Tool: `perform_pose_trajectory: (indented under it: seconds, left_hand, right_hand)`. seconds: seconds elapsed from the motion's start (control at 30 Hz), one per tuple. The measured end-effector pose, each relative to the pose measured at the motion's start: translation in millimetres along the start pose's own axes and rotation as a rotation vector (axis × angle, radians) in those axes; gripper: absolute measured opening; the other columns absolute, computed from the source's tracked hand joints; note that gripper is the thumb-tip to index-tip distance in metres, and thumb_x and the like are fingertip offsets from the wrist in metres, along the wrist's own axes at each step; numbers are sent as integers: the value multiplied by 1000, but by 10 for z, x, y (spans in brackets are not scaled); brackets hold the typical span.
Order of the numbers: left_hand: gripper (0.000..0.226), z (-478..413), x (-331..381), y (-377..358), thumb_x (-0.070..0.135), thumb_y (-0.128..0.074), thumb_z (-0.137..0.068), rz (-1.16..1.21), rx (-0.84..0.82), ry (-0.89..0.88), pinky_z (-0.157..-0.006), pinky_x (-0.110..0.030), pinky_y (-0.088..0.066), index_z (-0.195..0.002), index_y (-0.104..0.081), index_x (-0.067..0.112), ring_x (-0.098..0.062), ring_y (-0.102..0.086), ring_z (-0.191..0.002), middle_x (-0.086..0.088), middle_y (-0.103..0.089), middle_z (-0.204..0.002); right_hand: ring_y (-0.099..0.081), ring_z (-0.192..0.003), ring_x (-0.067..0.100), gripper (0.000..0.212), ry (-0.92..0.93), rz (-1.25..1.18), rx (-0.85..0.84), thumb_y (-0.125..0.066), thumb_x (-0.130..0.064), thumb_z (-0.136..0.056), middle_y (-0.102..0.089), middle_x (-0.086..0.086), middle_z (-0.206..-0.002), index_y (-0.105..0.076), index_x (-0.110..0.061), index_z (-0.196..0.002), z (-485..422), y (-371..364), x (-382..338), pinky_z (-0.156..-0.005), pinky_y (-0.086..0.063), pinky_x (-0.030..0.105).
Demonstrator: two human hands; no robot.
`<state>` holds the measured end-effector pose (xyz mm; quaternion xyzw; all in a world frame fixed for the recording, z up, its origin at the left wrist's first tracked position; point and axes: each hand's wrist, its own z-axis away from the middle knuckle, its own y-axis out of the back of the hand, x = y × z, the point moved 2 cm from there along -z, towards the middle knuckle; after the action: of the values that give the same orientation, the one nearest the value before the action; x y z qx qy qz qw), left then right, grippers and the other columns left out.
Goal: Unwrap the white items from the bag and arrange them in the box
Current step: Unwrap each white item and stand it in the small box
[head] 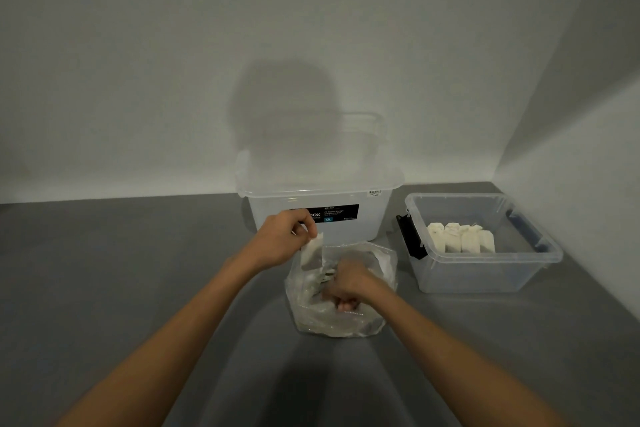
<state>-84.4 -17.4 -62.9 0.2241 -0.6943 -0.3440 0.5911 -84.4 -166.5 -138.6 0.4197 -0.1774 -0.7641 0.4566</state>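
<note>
The bag (341, 321), of clear plastic, stood open near the middle of the worktop (121, 270), closer to its rear edge than to its near edge. White and grey contents showed through its wall; single pieces could not be told apart.

The left hand (282, 239) was at the bag's rear left rim. Its thumb and fingertips were pressed together on the top of a white item (311, 250), which hung upright at the rim.

The right hand (348, 282) reached down into the mouth of the bag, fingers curled. It was blurred, so whether the fingers were clamped on anything could not be told.

The box (485, 262), a small clear one without a lid, sat near the right rear corner of the worktop, just beside the bag and apart from it. Four white items (460, 237) stood upright in a row on its floor, side by side, toward its left end. A black latch (410, 236) hung at its left end and a blue latch (526, 229) at its right.

A larger clear bin (367, 222) with a black label (341, 212) stood behind the bag at the rear edge, against the wall (173, 80). A clear lid (318, 180) covered it.
</note>
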Motion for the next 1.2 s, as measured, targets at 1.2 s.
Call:
perform_pose_trajectory:
  seconds: [1.2]
  left_hand:
    - [13,-1118,1904,-874,9,-54,-92,350,-172,-81,-57,-9,-45,-97,-65,6,-9,-63,-74,-2,-67,-88]
  right_hand:
    - [-64,-58,7,12,381,74,623,-63,-2,-86,-67,1,-70,-69,-12,-83,824,2902,1448,-53,-50,10]
